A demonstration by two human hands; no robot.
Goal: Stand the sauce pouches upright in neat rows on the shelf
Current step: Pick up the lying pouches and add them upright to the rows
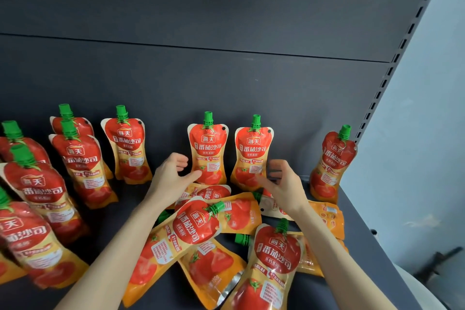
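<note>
- Shelf (120, 201): dark grey deck with a dark back panel (226, 70) behind it. Slotted upright (400, 50) at the rt edge, pale wall (427, 108) beyond.
- Sauce pouches (78, 161): red/orange with green screw caps and a tomato pic. Logo reads "海天", big white "番茄沙司", small line under it "非转基因". Fine print is too small to read.
- Standing along the back panel: back-left pouch (128, 148), then a gap, then mid pouch (208, 151) and neighbour pouch (253, 156) just beside each other, labels facing out. Far-rt pouch (332, 163) stands alone near the upright, tilted a bit.
- On the left, more pouches stand in files running from the back panel to the front edge.
- Pile (198, 224): approx. centre-rt, in front of the mid pair. Pouches lie flat and overlap, caps pointing all ways. Front pouch (274, 259) lies face up, label readable.
- Left hand (173, 176): reaches over the pile, fingers (181, 161) loosely curled, grasping nothing. Thumb tip is at the base of the mid pouch; can't tell if it touches.
- Right hand (281, 184): blurred, fingers curved just beside the rt edge of the neighbour pouch, thumb over its lower corner. Released, nothing clasped.
</note>
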